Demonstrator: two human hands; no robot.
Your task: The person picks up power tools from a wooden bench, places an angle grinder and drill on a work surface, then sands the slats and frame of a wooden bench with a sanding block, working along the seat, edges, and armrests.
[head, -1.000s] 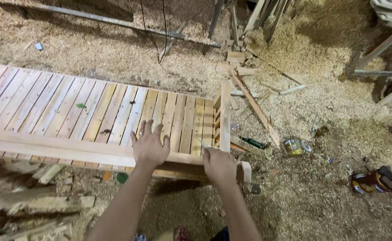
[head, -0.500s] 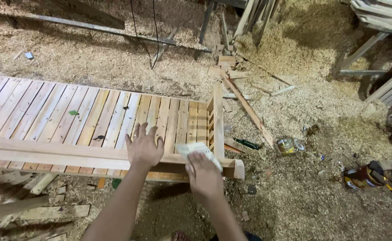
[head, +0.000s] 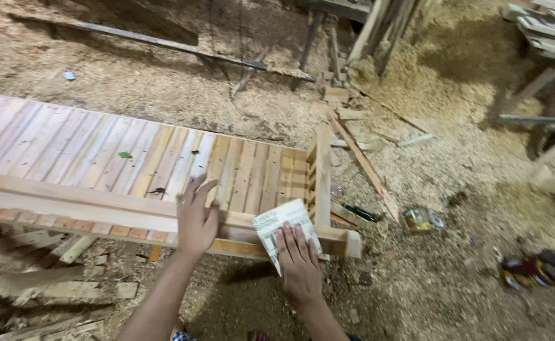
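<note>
Head view: left hand (head: 196, 218) lies flat, fingers spread, on the near rail (head: 100, 211) of a slatted wooden panel (head: 132, 158). Right hand (head: 299, 262), to its right, presses a sheet of sandpaper (head: 283, 224) flat onto the same rail near the panel's right end. Sawdust floor (head: 454, 265) all around.

the right hand (head: 297, 262) has slid the sandpaper sheet (head: 283, 228) leftward along the rail (head: 100, 208).
</note>
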